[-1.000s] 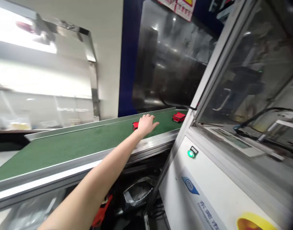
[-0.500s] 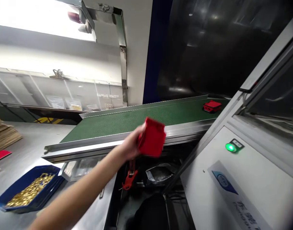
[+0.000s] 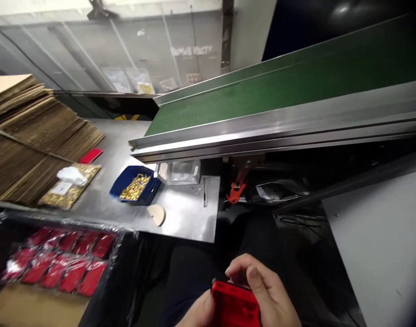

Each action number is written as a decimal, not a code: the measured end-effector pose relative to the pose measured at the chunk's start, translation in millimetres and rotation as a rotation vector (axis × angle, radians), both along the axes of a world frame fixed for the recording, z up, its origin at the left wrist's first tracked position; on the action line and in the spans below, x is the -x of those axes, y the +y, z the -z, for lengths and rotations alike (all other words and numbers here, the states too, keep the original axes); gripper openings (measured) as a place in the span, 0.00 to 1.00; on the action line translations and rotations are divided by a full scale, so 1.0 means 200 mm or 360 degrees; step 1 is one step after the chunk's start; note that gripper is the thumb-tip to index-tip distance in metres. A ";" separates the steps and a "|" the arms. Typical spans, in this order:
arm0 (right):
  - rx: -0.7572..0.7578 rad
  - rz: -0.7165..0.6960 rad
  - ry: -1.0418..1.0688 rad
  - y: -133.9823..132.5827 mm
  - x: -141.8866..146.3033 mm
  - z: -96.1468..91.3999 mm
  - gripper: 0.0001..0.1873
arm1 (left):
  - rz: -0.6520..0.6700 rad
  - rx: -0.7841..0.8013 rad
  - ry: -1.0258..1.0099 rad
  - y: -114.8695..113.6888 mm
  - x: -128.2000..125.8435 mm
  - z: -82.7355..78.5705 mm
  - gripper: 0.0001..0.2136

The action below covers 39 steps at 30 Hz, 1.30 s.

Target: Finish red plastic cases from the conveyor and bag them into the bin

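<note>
Low in the view, a red hollow plastic housing (image 3: 235, 305) with a dark edge is tilted so its inside shows. My left hand (image 3: 198, 312) grips its left side; only part of that hand is in view. My right hand (image 3: 271, 290) is curled around the right side, thumb bent over the rim. The housing's lower end is cut off by the frame. Both hands are above my lap, in front of the metal table (image 3: 190, 222).
A green conveyor belt (image 3: 248, 97) slopes across the top. On the table are a blue bin (image 3: 153, 193) of brass pieces, a bag of brass pieces (image 3: 63, 193) and a cardboard stack (image 3: 34, 141). A black-lined box (image 3: 126, 263) of wrapped red parts stands left.
My left hand has brought the red housing from in front of the conveyor down to my lap. My right hand has come into view on it. The view has turned left and down.
</note>
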State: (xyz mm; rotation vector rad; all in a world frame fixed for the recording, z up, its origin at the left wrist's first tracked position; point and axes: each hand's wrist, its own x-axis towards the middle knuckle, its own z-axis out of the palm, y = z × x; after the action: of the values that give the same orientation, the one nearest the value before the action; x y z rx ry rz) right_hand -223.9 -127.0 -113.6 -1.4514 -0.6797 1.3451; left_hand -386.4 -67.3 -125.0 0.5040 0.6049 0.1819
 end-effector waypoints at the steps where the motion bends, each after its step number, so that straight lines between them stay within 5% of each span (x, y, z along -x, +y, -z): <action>1: -0.0036 -0.0040 0.0026 0.02 0.03 -0.02 0.28 | -0.0038 -0.0025 0.0028 -0.01 0.04 0.02 0.35; 4: -0.0184 -0.0090 0.0096 0.05 0.08 -0.06 0.27 | -0.0146 -0.0067 0.0162 -0.04 0.13 0.06 0.32; 7: -0.0156 0.0108 0.0056 0.04 0.12 -0.08 0.26 | -0.0162 -0.0078 0.0297 -0.05 0.15 0.09 0.28; 11: -0.0072 0.0443 -0.0099 0.00 0.15 -0.05 0.27 | -0.0155 -0.0049 -0.0058 -0.04 0.09 0.07 0.32; 22: -0.0150 0.0466 -0.0297 -0.06 0.11 -0.04 0.25 | -0.0088 0.0130 0.0001 -0.04 -0.01 -0.05 0.31; 27: -0.0102 0.0448 -0.0338 -0.08 0.08 -0.04 0.25 | -0.0093 0.0338 -0.0197 -0.07 -0.06 -0.03 0.33; 33: -0.0123 0.0414 -0.0293 -0.10 0.03 -0.04 0.22 | -0.0037 0.0317 -0.0039 -0.09 -0.10 0.05 0.32; 39: -0.0097 0.0546 -0.0313 -0.12 0.02 -0.03 0.22 | -0.0115 0.0383 -0.0138 -0.11 -0.11 -0.04 0.31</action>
State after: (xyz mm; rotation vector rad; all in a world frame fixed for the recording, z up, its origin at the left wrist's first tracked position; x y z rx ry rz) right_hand -227.4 -152.0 -106.9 -1.5814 -0.5592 0.9197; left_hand -365.3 -89.7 -117.6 0.2410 0.5516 0.1955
